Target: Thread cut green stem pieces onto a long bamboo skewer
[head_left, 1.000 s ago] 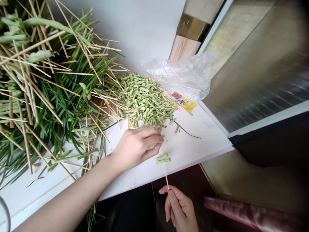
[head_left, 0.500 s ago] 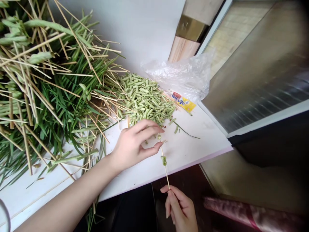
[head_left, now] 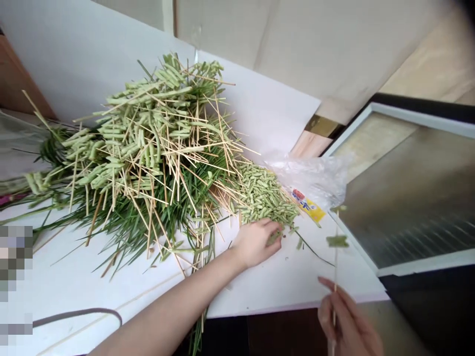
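Observation:
My right hand [head_left: 347,316] grips a thin wooden skewer [head_left: 336,259] upright near the table's front right edge. One green bean piece [head_left: 337,241] is threaded crosswise midway up, and another bean piece [head_left: 339,208] sits at the top; both are blurred. At the near edge of a heap of cut green beans [head_left: 261,195], my left hand [head_left: 260,241] has its fingers curled in a pinch, with a bit of green bean showing between thumb and fingers. Its fingertips are partly hidden.
Left of the cut beans rises a big pile of skewered beans [head_left: 148,143] and long green leaves [head_left: 185,185], sticks jutting outward. A clear plastic bag [head_left: 311,175] and a yellow packet [head_left: 313,211] lie behind. A framed glass panel [head_left: 415,198] stands at right.
My left hand has left the skewer and moved to the bean heap. My right hand has shifted right and up with the skewer. The view has swung to take in more of the pile.

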The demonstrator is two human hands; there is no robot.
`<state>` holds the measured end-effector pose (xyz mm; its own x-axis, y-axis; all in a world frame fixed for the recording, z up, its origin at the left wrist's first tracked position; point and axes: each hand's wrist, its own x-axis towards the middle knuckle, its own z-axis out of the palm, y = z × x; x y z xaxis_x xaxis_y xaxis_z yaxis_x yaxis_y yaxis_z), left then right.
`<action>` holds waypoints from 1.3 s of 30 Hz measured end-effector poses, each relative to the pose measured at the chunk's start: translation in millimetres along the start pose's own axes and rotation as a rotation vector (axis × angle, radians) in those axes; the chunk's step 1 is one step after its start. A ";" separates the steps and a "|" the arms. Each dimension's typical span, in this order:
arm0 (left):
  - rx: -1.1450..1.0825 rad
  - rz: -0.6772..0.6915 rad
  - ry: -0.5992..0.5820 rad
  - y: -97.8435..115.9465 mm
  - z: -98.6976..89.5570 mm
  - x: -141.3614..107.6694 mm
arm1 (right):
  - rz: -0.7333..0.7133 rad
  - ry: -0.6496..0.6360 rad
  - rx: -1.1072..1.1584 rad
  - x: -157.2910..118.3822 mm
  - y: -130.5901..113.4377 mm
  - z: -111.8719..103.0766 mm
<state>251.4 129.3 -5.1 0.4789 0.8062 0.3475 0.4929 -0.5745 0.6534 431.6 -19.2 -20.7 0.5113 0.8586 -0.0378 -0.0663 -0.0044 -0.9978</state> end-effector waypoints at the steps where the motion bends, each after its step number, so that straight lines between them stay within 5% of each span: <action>1: 0.031 -0.011 -0.025 4.5 -2.5 4.2 | -0.071 -0.013 0.000 6.2 -17.3 15.0; 10: 0.192 -0.077 -0.023 39.0 -56.9 27.3 | -0.646 -0.371 -0.077 51.2 -155.8 175.2; 14: 0.213 -0.057 0.031 41.5 -96.5 -1.2 | -0.899 -0.379 -0.321 67.8 -206.7 253.8; 19: 0.111 0.021 0.059 49.4 -147.6 -56.3 | -0.984 -0.374 -0.573 81.6 -262.2 353.8; 25: 0.016 0.066 0.126 51.3 -185.1 -100.9 | -0.992 -0.438 -0.802 72.4 -274.0 435.9; 29: -0.038 0.069 0.202 39.3 -184.9 -115.4 | -1.025 -0.468 -0.945 62.4 -247.4 454.6; 33: -0.113 0.058 0.258 35.3 -173.7 -131.3 | -1.119 -0.469 -1.099 48.9 -227.4 448.2; 36: -0.149 0.091 0.219 35.2 -162.7 -146.2 | -1.260 -0.413 -1.155 30.4 -224.7 418.7; 39: -0.133 0.167 0.083 28.7 -152.8 -163.6 | -1.415 -0.346 -1.113 19.9 -217.4 355.7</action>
<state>76.2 2.5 59.6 0.4820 0.7132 0.5089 0.3089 -0.6818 0.6631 151.3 181.2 214.9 -0.5173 0.5745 0.6343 0.8143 0.5584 0.1583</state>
